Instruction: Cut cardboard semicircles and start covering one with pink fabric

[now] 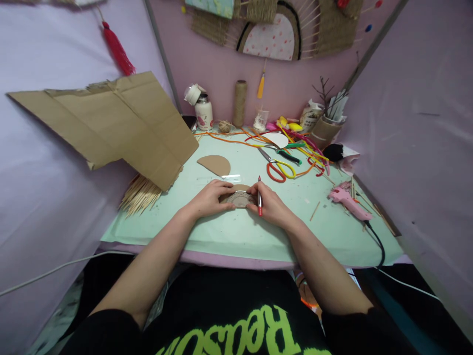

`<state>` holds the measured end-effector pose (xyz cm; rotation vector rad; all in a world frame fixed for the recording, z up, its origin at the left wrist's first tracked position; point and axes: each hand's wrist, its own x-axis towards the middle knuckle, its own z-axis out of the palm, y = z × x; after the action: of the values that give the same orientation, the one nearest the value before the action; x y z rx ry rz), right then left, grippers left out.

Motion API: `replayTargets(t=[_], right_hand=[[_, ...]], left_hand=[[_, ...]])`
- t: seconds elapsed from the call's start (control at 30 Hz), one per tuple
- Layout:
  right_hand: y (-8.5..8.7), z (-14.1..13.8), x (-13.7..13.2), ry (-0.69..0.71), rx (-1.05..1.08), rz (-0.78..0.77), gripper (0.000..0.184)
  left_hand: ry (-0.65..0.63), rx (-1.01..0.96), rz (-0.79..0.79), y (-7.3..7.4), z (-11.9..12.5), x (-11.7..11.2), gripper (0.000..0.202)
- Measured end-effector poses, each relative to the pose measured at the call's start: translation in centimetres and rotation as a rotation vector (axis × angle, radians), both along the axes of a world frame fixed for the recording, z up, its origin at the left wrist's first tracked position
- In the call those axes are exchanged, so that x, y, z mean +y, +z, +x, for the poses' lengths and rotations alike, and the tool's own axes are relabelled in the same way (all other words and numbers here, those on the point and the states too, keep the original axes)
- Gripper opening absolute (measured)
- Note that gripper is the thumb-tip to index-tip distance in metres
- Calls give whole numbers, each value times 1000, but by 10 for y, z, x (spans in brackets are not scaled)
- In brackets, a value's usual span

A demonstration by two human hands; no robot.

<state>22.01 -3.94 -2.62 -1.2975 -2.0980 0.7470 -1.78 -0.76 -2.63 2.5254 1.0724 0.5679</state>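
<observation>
My left hand (211, 197) lies on a clear protractor (240, 199) that rests on a brown cardboard piece, fingers bent and pressing it down on the mint-green mat (236, 231). My right hand (269, 204) touches the protractor's right end and grips a red pen (259, 196), which stands nearly upright between its fingers. A cut cardboard half-circle (215, 164) lies just beyond the hands.
A large cardboard sheet (118, 123) leans at the left over a bundle of wooden skewers (140, 196). Scissors (277, 165), coloured pipe cleaners (295, 140), a twine spool (240, 102), jars and a pink glue gun (349, 199) with a black cord sit further back and right.
</observation>
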Motion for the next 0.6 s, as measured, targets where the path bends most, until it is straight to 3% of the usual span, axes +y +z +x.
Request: replayTargets(t=[0.6], right_hand=[[1, 0, -1, -4, -14, -10, 28]], left_hand=[[-6, -1, -9, -1, -1, 1, 44]])
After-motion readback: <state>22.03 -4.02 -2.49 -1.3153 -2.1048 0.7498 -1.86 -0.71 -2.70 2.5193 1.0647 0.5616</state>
